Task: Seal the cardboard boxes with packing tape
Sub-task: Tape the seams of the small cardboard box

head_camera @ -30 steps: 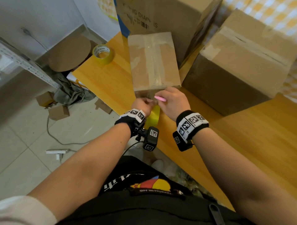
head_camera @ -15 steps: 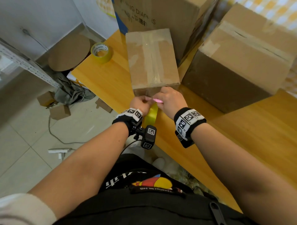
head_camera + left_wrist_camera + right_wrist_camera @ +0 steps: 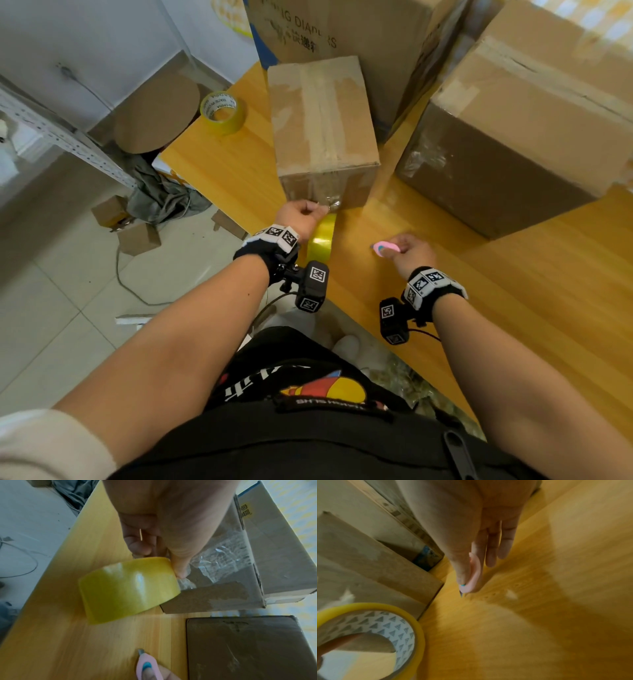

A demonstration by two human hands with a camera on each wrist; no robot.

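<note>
I note my left hand [image 3: 301,216] gripping the tape roll [image 3: 321,236] against the small box [image 3: 325,137] at its near face on the bench [image 3: 513,291]. My right hand [image 3: 407,251] pinches the pink cutter [image 3: 385,247], well right of the roll, blade pointing left toward it.

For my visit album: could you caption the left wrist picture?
Left hand holds a yellow tape roll against a small cardboard box; a pink cutter waits nearby.

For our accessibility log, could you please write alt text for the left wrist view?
The left hand holds a yellow tape roll against a small cardboard box on a wooden table; a pink cutter enters below.
</note>
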